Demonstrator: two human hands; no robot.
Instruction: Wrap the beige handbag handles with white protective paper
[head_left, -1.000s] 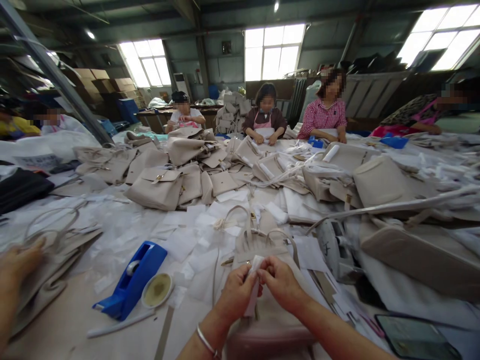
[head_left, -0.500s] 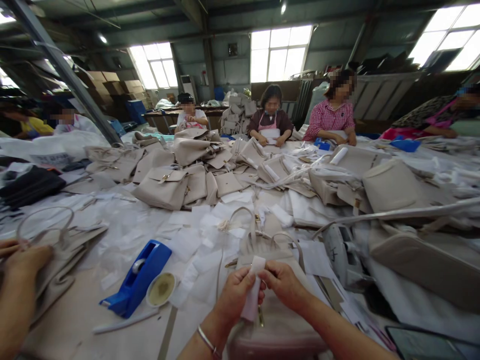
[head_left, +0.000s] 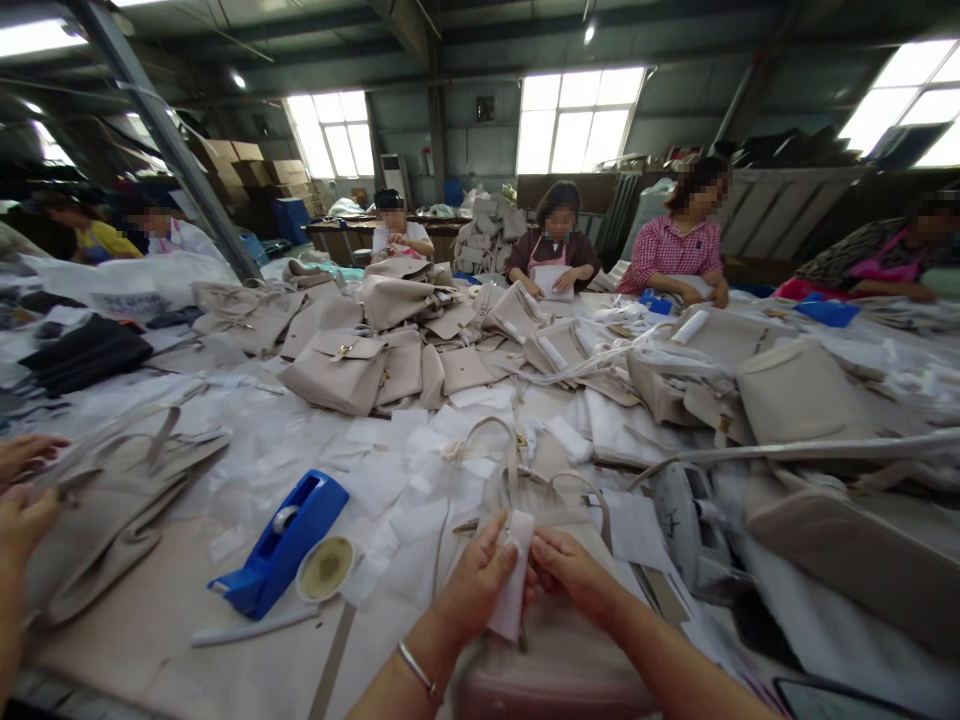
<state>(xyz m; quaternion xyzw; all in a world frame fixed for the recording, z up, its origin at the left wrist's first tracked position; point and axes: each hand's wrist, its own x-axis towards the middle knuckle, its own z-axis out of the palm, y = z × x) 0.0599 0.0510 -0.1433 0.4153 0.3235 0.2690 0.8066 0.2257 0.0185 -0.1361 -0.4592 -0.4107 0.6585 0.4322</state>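
A beige handbag (head_left: 559,655) lies in front of me, its thin handles pointing away. Over it, my left hand (head_left: 474,578) grips a folded strip of white foam wrap (head_left: 512,600) between thumb and fingers. My right hand (head_left: 571,572) is closed at the strip's right edge, its fingertips partly hidden behind the foam. Whether something is wrapped inside the strip, I cannot tell. Left of my hands stand a blue tape dispenser (head_left: 279,545) and a round tape roll (head_left: 327,568).
Another person's hands (head_left: 28,505) work at a beige bag (head_left: 112,515) on the left. A grey tape dispenser (head_left: 694,525) stands to the right. A heap of beige bags (head_left: 337,370) crosses the table, with white sheets in front. Several co-workers sit opposite.
My fingers have shifted on the foam strip, and it now looks wider and flatter. The neighbour's hands have drawn back left on their bag. The whole view has shifted slightly.
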